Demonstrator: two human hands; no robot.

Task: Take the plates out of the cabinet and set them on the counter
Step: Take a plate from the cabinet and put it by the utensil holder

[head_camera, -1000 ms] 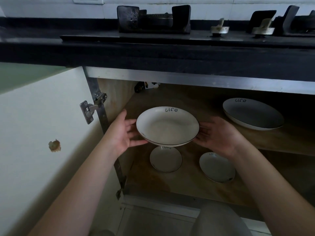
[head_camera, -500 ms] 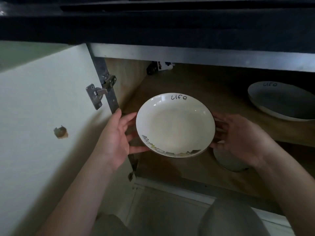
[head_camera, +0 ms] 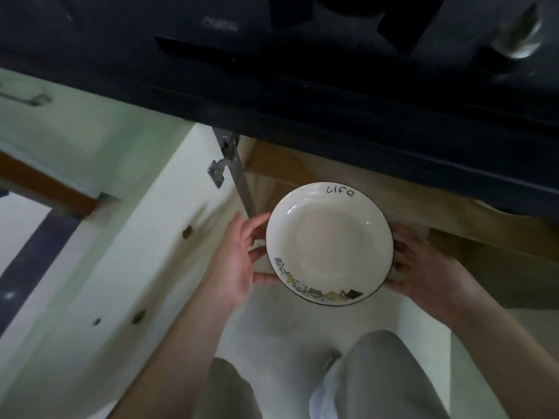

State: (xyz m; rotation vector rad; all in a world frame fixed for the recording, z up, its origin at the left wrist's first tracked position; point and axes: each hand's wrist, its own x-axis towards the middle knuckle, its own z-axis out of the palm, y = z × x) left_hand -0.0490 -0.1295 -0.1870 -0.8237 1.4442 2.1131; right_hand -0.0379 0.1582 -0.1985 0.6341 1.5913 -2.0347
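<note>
A white deep plate with the word "life" and small drawings on its rim is held level in front of the open cabinet, below the dark counter. My left hand grips its left edge, thumb at the rim and fingers underneath. My right hand holds the right edge the same way. A sliver of another white plate shows on the shelf at the right, mostly hidden by the counter edge.
The cabinet door stands open to the left, its hinge near the plate. A stove top sits on the counter above. My knees in grey trousers are below the plate, over a pale floor.
The plate has come out of the cabinet toward me and lies flatter to the camera. My view has risen and tipped down, so the shelves and other plates are almost out of sight.
</note>
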